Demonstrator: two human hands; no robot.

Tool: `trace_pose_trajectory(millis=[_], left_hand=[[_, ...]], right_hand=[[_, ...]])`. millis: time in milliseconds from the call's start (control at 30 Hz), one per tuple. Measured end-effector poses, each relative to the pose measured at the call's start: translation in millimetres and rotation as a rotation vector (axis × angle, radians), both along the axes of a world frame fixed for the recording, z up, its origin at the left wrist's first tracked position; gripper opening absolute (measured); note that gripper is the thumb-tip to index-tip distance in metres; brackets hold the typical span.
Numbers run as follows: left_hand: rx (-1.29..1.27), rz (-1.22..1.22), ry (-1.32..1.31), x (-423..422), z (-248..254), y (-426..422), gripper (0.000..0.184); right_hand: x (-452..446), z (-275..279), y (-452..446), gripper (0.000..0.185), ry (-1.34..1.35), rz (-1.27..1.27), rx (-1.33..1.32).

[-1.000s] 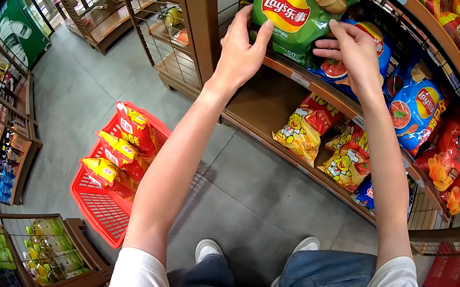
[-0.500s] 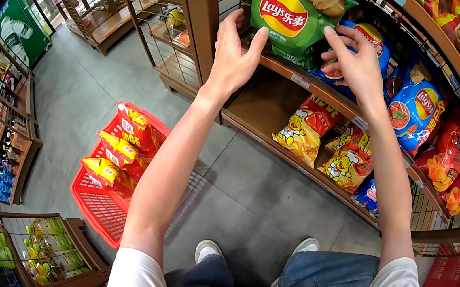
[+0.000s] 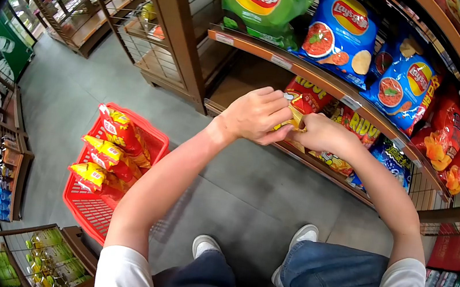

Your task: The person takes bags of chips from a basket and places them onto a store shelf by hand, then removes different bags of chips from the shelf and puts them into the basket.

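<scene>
On the lower shelf, a red and yellow bag of chips (image 3: pixel 310 97) lies partly hidden behind my two hands. My left hand (image 3: pixel 260 115) is closed with curled fingers at the bag's yellow lower end. From the other side, my right hand (image 3: pixel 324 134) is closed on the same yellow end, close to the left fingertips. A similar RIDGE chip bag (image 3: pixel 361 128) lies just beyond my right hand. Above, on the upper shelf, the green Lay's bag (image 3: pixel 261 17) stands next to a blue Lay's bag (image 3: pixel 339 39), with neither hand touching them.
A red shopping basket (image 3: pixel 81 205) with several red and yellow chip bags (image 3: pixel 104 153) stands on the grey floor to my left. A brown shelf post (image 3: pixel 180 32) rises at the rack's left end. More blue and red bags (image 3: pixel 446 134) fill the right side.
Both hands have come down from the green Lay's bag to the red and yellow bag on the lower shelf. Their spread fingers have closed. The green bag now stands on the upper shelf.
</scene>
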State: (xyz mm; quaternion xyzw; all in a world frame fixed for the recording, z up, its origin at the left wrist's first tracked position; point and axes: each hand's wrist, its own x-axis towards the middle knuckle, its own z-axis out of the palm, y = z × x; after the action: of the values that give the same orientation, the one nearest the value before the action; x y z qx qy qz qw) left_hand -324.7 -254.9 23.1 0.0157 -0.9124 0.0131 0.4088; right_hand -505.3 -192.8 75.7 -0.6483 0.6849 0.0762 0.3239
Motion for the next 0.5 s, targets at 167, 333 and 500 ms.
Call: trace_pose_trajectory(millis=[167,333,500], left_hand=[[0.316,0.272,-0.153,-30.3,-58.0,-14.5,0.033],[1.002,0.527,-0.245,-53.0,-85.3,-27.1,0.085],[1.328,0.427,-0.311,-54.0,-96.3,-31.3,0.097]], right_hand=[[-43.0,-70.6,-14.2,0.058,0.015,-0.166,-0.049],[-47.7,-96.0,-11.3,0.073,-0.19,-0.356,-0.144],[-45.8,-144.8,-20.5,0.07,-0.468,-0.559,-0.343]])
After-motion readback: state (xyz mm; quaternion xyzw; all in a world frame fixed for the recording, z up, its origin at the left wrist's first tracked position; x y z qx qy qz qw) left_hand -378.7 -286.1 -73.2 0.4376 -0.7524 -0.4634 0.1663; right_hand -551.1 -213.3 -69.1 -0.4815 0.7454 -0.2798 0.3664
